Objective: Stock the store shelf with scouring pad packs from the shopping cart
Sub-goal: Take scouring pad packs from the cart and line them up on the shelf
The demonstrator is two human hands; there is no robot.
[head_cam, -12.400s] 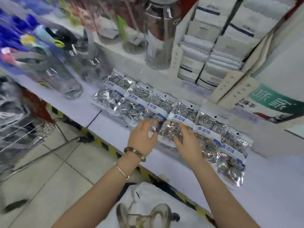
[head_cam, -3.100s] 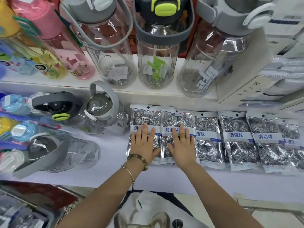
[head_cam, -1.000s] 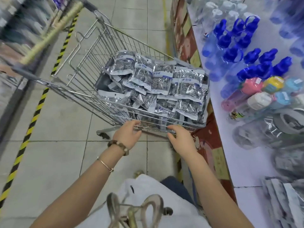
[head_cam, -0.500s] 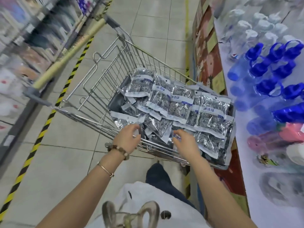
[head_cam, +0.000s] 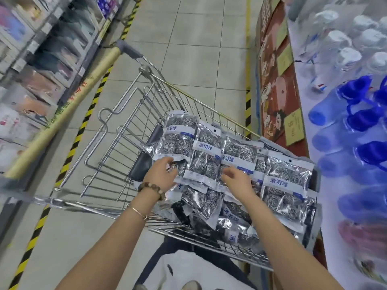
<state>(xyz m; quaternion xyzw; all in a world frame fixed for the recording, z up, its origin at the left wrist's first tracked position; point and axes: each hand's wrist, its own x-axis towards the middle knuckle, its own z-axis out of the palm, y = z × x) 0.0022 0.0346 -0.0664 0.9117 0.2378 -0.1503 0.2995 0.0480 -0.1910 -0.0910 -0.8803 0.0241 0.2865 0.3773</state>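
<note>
The silver foil scouring pad packs with blue-and-white labels (head_cam: 287, 181) lie heaped in the near right end of the wire shopping cart (head_cam: 117, 143), and none is on the white store shelf (head_cam: 301, 65) at the right, where translucent blue bottles (head_cam: 326, 118) lie. The left hand (head_cam: 161, 174) rests its fingertips on the near edge of the far-left pack (head_cam: 177, 136). Its thumb is hidden, so I cannot tell whether it pinches the foil. The right hand (head_cam: 236, 180) hovers with loosely curled fingers over the near edge of the middle pack (head_cam: 206, 162), holding nothing visible.

The step in hand looks like picking up from the top layer. It should go best by pinching each pack at its flat sealed edge, gathering neighbours label-up into one stack, and lifting them clear of the wire rim so the slippery foil neither snags nor slides out.
</note>
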